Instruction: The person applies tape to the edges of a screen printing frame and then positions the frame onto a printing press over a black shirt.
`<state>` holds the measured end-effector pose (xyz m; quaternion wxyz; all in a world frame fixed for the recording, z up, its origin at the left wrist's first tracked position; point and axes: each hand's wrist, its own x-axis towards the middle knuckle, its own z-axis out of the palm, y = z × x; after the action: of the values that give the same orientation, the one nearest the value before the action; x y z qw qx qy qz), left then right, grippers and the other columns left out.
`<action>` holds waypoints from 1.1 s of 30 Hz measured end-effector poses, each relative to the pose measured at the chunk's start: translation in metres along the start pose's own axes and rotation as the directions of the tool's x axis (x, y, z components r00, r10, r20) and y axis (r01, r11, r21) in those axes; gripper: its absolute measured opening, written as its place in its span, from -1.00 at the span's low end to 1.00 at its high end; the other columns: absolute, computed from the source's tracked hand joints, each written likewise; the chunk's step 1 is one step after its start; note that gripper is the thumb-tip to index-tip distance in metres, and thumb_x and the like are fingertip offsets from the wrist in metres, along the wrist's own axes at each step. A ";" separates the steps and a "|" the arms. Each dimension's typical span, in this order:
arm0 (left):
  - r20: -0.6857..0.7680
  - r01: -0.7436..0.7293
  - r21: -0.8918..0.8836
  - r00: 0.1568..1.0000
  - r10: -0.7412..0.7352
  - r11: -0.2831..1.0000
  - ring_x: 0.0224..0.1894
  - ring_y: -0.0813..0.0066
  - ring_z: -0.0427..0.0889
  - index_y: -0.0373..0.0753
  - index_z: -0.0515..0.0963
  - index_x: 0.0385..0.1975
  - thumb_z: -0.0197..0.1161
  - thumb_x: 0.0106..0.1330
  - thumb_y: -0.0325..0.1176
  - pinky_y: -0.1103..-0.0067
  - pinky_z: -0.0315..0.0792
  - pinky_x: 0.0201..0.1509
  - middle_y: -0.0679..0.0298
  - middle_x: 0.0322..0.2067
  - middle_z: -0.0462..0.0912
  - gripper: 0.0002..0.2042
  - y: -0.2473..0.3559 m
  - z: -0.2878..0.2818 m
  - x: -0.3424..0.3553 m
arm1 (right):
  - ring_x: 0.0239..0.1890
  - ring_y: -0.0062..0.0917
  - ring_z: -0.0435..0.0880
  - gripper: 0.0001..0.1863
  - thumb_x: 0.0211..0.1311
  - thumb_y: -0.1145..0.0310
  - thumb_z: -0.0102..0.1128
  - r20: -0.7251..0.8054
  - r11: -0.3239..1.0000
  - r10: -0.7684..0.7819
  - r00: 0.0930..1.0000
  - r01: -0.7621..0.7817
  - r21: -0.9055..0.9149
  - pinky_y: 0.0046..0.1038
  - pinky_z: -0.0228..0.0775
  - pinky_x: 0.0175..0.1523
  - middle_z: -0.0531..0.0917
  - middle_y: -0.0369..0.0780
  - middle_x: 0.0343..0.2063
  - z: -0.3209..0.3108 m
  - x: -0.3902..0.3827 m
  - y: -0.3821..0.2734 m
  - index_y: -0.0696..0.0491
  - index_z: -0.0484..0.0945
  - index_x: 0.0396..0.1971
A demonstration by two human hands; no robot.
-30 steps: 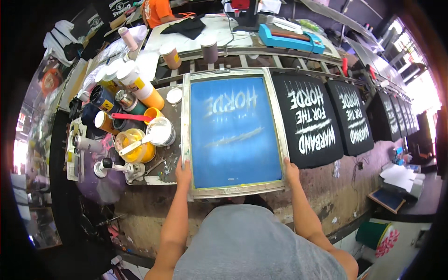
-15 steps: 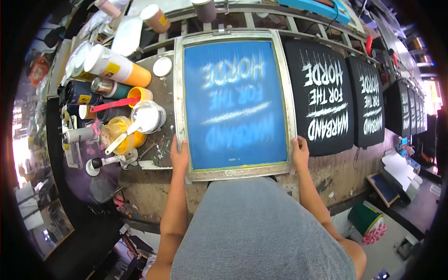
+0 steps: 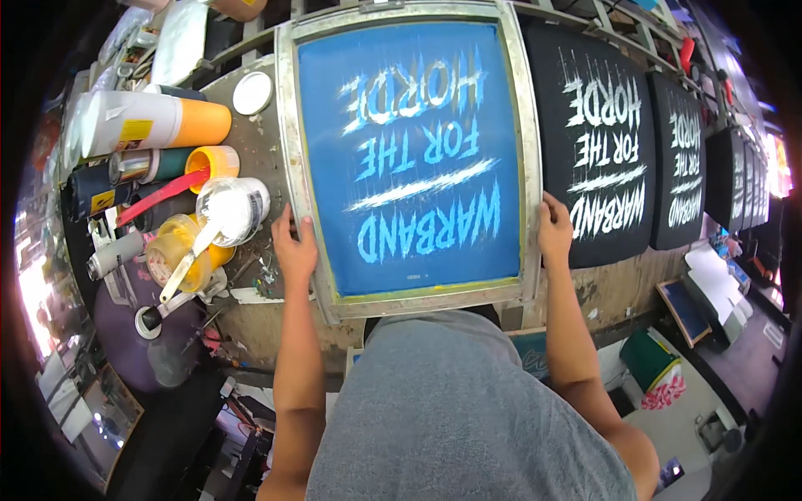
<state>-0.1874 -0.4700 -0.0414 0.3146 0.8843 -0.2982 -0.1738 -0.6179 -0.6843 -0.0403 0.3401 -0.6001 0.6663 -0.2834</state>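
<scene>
In the upper centre of view, the rectangular blue-mesh screen framed in silvery metal point(image 3: 409, 169) shows lettering point(image 3: 422, 185) sharper than a second ago, suggesting it is now lowered nearly flat, the left hand point(image 3: 296, 248) loosely spread at its left edge, the right hand point(image 3: 555, 231) curled alongside, grip uncertain.

From here, a round lid point(image 3: 252, 93) lies just left of the printing screen point(image 3: 409, 159), and farther left of it a tub point(image 3: 253, 203) with a spatula point(image 3: 185, 265) across it. Right of the screen, fabric panels point(image 3: 606, 159) line up; nearer, a bin point(image 3: 647, 364).
</scene>
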 end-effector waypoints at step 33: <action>-0.101 0.046 -0.075 0.993 -0.054 0.996 -0.11 0.46 0.38 -0.25 0.50 0.27 0.48 0.18 -0.36 0.53 0.36 0.07 0.27 -0.07 0.42 -0.40 0.006 0.025 0.001 | -0.14 -0.66 0.59 -0.74 0.44 0.50 0.11 0.035 0.941 0.155 0.987 -0.158 0.299 -0.60 0.40 0.05 0.68 -0.24 -0.15 0.003 0.004 0.017 0.23 0.59 0.04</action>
<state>-0.2014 -0.4851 -0.0562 0.3570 0.8872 -0.2527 -0.1465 -0.6262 -0.6860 -0.0563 0.4525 -0.4880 0.6590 -0.3506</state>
